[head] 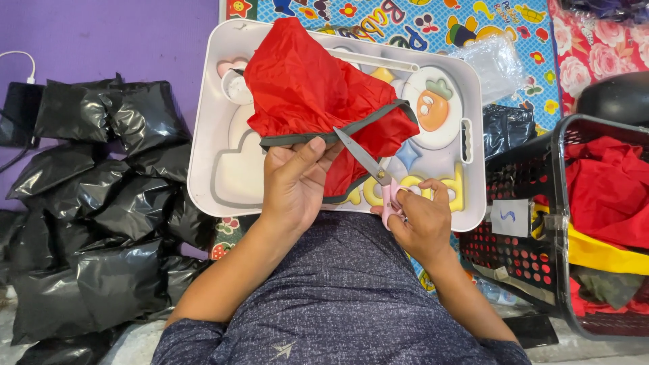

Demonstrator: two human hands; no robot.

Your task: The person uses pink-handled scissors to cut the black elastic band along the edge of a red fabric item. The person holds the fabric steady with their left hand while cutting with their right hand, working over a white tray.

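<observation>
Red cloth over white tray — left hand fingers clamped on its grey hem; right hand grips scissors, blades apart at hem — no cut visible yet.

I see black bags crowding my left, a black basket blocking my right, leaving open room only over the white tray.

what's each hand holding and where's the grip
The left hand pinches the red fabric at its grey-trimmed edge. The right hand holds the scissors by their pink handles.
</observation>
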